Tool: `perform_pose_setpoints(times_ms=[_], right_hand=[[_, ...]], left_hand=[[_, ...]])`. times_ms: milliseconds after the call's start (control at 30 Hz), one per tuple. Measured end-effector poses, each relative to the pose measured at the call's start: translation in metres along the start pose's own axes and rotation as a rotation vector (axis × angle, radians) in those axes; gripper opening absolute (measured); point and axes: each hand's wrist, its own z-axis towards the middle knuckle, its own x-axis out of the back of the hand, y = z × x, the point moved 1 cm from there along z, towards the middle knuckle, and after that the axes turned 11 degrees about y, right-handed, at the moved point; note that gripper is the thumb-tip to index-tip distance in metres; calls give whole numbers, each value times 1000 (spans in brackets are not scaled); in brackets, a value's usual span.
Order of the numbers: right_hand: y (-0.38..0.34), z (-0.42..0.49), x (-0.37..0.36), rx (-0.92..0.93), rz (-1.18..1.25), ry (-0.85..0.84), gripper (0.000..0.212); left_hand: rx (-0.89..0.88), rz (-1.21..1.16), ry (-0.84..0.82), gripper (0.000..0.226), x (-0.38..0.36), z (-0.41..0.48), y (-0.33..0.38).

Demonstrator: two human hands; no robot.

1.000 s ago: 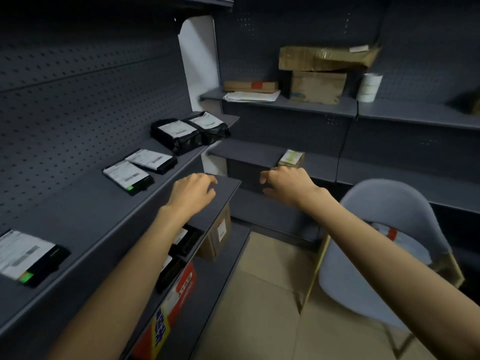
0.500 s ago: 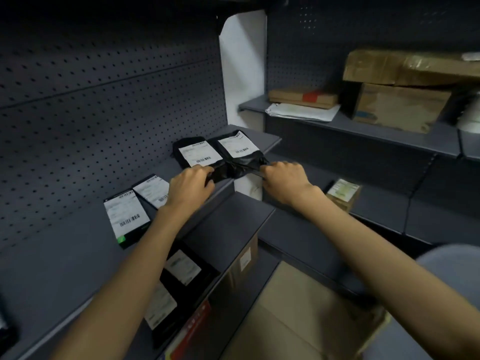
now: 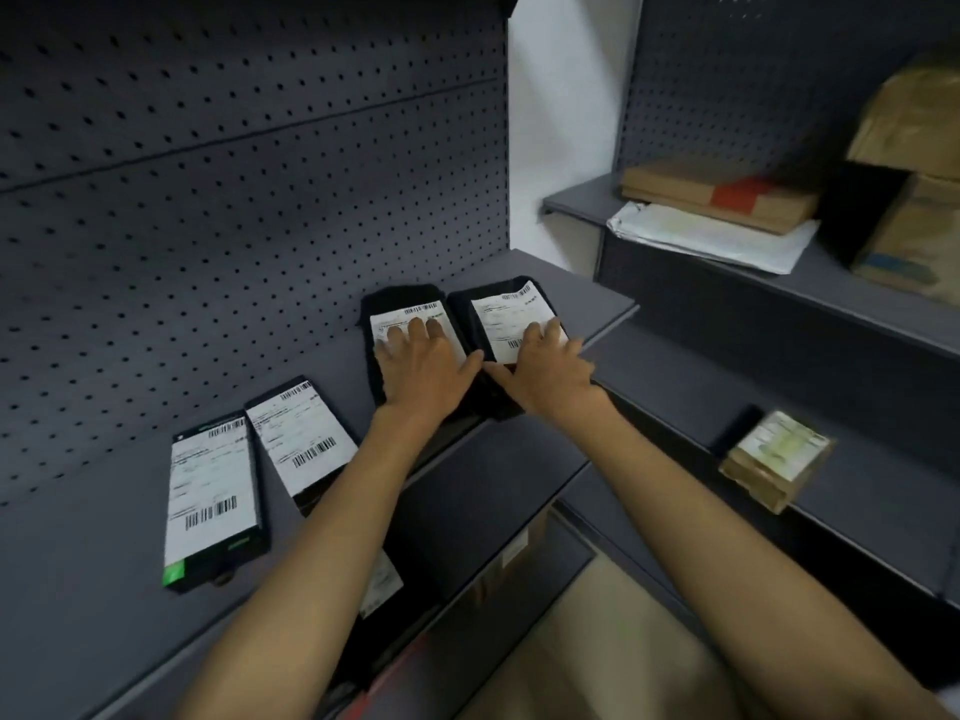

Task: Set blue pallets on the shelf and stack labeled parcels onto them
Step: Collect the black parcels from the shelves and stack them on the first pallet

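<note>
Two black bagged parcels with white barcode labels lie side by side at the far end of the grey shelf (image 3: 104, 589). My left hand (image 3: 421, 371) lies flat on the left parcel (image 3: 400, 304), fingers spread over its label. My right hand (image 3: 545, 371) lies flat on the right parcel (image 3: 514, 314) in the same way, and the thumbs nearly touch between the bags. Nearer me on the same shelf lie two flat black labeled parcels, one with a green corner (image 3: 213, 491) and one beside it (image 3: 306, 444).
A pegboard wall (image 3: 234, 174) backs the shelf. A lower shelf (image 3: 493, 475) juts out under my arms, with a cardboard box (image 3: 514, 553) beneath. On the right-hand shelving sit a small brown parcel (image 3: 774, 459), a flat carton (image 3: 717, 197) on white paper, and larger cardboard boxes (image 3: 914, 236).
My head and both hands moved forward to the two black bags. The hands went from pinching the bags' near edges to lying flat on their labels.
</note>
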Motion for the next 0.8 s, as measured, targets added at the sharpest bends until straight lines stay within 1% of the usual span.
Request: perform_pose_setpoints(times_ms=[67, 167, 333, 467, 533, 667, 733, 800], right_hand=[[0, 10, -11, 40, 11, -14, 95], [9, 23, -19, 134, 24, -34, 99], [47, 57, -11, 266, 63, -134, 107], [65, 80, -10, 282, 138, -195, 120], [66, 81, -16, 259, 188, -167, 125], [66, 81, -21, 257, 247, -95, 120], [68, 80, -24, 248, 276, -58, 118], [69, 78, -26, 236, 320, -3, 116]], left_hand=[[86, 25, -61, 87, -8, 2, 6], [190, -3, -57, 92, -15, 2, 13], [392, -59, -86, 104, -15, -1, 16], [514, -104, -124, 114, -18, -11, 18], [579, -124, -105, 116, -19, -17, 21], [719, -129, -59, 113, -20, -25, 26], [741, -128, 24, 106, -21, -28, 30], [749, -120, 109, 104, -25, -31, 35]])
